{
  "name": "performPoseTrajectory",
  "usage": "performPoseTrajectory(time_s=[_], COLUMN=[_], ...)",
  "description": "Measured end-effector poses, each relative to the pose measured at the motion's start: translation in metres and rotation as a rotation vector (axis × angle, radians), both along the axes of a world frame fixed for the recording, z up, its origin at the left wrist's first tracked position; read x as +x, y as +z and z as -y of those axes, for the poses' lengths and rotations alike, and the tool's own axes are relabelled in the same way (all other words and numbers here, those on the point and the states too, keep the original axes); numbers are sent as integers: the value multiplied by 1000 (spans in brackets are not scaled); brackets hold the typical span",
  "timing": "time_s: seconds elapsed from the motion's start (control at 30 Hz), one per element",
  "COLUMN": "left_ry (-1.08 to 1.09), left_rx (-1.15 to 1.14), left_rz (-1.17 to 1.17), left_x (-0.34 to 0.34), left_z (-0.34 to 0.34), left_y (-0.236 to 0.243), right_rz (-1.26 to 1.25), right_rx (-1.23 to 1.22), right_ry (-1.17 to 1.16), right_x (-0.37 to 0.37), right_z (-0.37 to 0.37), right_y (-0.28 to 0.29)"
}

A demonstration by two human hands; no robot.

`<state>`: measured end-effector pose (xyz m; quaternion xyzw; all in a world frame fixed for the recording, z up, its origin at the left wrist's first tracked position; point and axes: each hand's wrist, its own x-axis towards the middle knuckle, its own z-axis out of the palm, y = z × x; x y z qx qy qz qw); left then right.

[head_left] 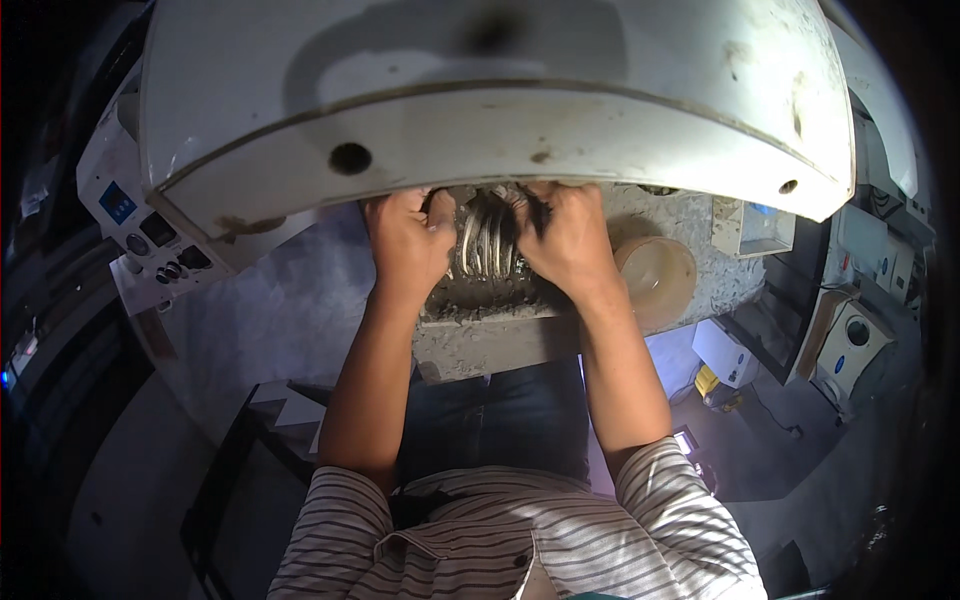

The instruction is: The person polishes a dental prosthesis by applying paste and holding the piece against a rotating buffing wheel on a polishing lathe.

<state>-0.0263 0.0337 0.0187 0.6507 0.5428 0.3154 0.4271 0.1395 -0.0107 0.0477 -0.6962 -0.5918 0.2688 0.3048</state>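
My left hand (410,235) and my right hand (568,232) reach in under the front lip of a white machine hood (500,135). Both have curled fingers, and the hood's edge partly hides the fingertips. Between them lies a set of shiny, curved, rib-like strips (487,245), wet and smeared with grey grit. My hands are at its left and right ends; what exactly each one grips is hidden. Below the strips is a ledge (490,340) coated in grey sludge. A round, translucent bowl (657,280) with cloudy liquid stands just right of my right wrist.
The hood hangs low over my hands. On the left is a white control panel (150,235) with knobs. A small white open box (755,228) sits at the right. Farther right, on the lower level, stand a white device (850,345) and a yellow object (708,382) with a cable.
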Motion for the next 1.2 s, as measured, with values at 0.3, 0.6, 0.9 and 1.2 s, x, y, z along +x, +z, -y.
performPoseTrajectory(time_s=[0.3,0.6,0.9,1.2], left_ry=[-46,-62,-58,8], left_rx=[-61,137,557,119], left_rz=[-100,-95,-13,124], left_x=[-3,-4,-6,-6], left_z=[0,3,5,8], left_y=[11,8,-13,-1], right_rz=[-43,-74,-53,-15], right_rx=[-27,51,131,93], right_ry=[-32,-57,-102,-87], right_x=[0,-2,-11,-13], right_z=[3,-1,5,4], right_y=[1,-11,-15,-9])
